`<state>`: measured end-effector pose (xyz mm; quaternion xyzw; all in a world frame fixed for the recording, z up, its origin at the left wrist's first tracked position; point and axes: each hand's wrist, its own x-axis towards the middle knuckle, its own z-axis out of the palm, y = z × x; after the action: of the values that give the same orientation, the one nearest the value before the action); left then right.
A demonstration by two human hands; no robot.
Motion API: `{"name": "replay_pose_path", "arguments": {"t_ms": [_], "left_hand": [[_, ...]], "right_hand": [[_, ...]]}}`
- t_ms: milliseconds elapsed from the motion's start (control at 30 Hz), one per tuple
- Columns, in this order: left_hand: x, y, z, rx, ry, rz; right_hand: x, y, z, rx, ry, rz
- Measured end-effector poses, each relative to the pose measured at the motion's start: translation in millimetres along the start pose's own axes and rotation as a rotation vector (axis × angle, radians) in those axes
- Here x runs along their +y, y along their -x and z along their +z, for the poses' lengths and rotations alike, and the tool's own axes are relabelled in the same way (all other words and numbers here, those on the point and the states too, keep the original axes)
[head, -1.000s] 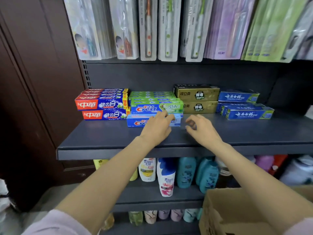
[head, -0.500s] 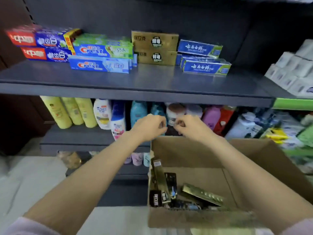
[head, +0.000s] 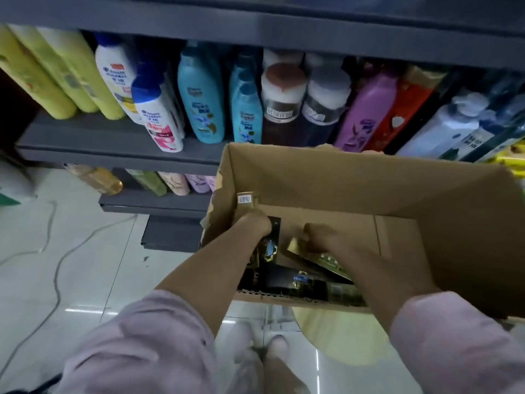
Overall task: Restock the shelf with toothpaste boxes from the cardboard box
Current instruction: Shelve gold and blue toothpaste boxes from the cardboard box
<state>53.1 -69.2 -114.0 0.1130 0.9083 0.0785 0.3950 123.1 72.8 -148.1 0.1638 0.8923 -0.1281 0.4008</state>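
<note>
Both hands, above the rim half a second ago, are now down inside the cardboard box (head: 355, 177). The left hand (head: 251, 224) grips an upright gold toothpaste box (head: 246, 199) at the left wall; the right hand (head: 319, 237) curls around another gold box (head: 315, 257) lying among the rest.

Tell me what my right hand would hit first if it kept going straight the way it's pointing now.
Probably the gold toothpaste box right at the right hand's fingers inside the cardboard box; contact may already exist, depth unclear.
</note>
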Motion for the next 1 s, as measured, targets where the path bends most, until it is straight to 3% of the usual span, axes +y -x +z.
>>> {"name": "replay_pose_path", "arguments": {"t_ms": [100,200,300,433,600,1000], "left_hand": [[-4,-8,11,0.035,0.223,-0.148],[-12,-13,8,0.088,0.320,-0.190],[-13,-4,0,0.021,0.398,-0.108],[-17,10,-12,0.081,0.520,0.127],[-16,40,-25,0.192,0.589,0.290],[16,106,-60,0.408,0.769,0.495]], "right_hand": [[3,-20,22,-0.064,-0.029,-0.002],[6,-24,19,0.014,-0.039,-0.038],[11,-14,-2,0.176,-0.249,-0.094],[20,17,-36,0.355,-0.552,-0.181],[29,49,-52,0.406,-0.874,-0.231],[12,122,-92,0.650,-1.180,-0.421]]}}
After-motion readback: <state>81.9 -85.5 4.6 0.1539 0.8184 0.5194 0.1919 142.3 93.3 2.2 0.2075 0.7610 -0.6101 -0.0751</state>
